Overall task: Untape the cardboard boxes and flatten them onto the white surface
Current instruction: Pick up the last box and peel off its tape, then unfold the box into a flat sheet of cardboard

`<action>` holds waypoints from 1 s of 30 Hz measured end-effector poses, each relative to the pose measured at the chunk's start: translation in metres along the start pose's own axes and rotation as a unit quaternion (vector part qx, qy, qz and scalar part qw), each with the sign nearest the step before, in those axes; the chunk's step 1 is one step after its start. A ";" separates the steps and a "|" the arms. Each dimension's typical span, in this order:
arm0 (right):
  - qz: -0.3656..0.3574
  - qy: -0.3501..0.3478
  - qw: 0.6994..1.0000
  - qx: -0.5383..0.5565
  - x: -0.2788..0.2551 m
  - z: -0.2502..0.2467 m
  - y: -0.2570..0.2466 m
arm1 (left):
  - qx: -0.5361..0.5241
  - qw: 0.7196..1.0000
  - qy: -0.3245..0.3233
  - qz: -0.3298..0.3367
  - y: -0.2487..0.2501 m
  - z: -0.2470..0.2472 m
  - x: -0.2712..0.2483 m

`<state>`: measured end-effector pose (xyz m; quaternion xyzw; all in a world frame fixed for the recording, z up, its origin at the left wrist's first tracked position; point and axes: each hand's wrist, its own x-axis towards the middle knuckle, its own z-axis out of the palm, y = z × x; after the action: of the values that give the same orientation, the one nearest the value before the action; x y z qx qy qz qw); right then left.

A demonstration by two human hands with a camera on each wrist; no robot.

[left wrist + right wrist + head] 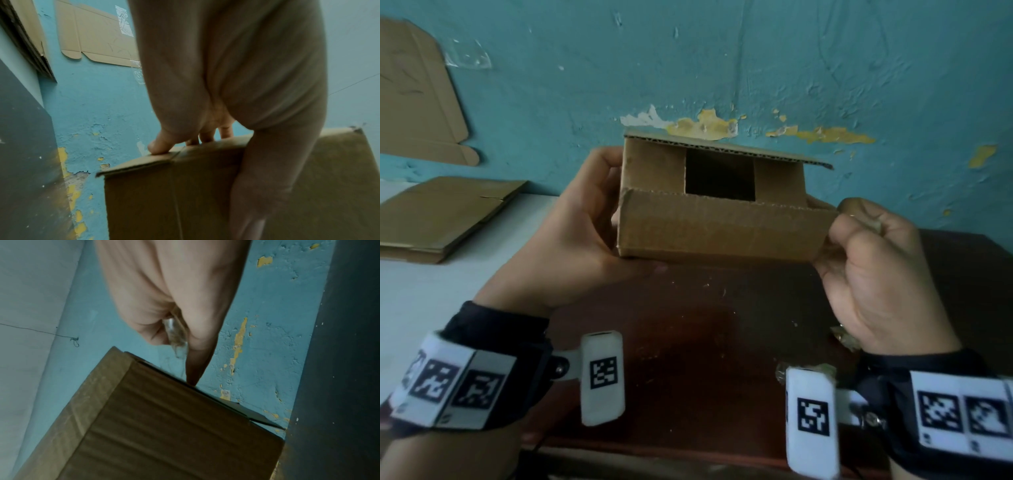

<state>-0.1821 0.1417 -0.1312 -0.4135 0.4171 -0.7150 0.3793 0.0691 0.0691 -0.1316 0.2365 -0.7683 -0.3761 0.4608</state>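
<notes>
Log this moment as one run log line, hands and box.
left hand grips cardboard box | right hand pinches peeled tape | box flaps open, not flattened

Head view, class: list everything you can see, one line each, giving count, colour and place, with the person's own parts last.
Cardboard box: one, brown, held above the dark table, flaps open.
Flattened cardboard: a brown stack, on the white surface at left.
Cardboard sheet: one, brown, against the wall, upper left.
Clear tape: one patch, on the wall beside that sheet.
Table: one, dark reddish-brown, below the box.
Wall: teal, peeling to yellow.
Left hand: grips the box's left end.
Right hand: curled round crumpled clear tape, at the box's right end.
Wrist bands: two, black with white markers.
</notes>
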 end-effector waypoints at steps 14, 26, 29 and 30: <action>-0.013 -0.033 0.999 0.004 0.005 -0.011 -0.001 | 0.044 0.999 0.025 0.002 0.001 0.000 -0.005; 0.032 -0.081 0.993 -0.082 -0.004 0.005 0.002 | 0.079 0.995 0.058 -0.005 -0.006 -0.013 -0.005; 0.029 -0.083 0.993 -0.077 -0.004 0.003 0.003 | 0.092 0.994 0.052 0.002 -0.006 -0.011 -0.003; 0.036 -0.085 0.993 -0.079 -0.004 0.002 0.003 | 0.095 0.994 0.052 0.003 -0.005 -0.011 -0.003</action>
<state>-0.1787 0.1434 -0.1345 -0.4857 0.4531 -0.6282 0.4051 0.0800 0.0641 -0.1344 0.2960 -0.7762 -0.2875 0.4768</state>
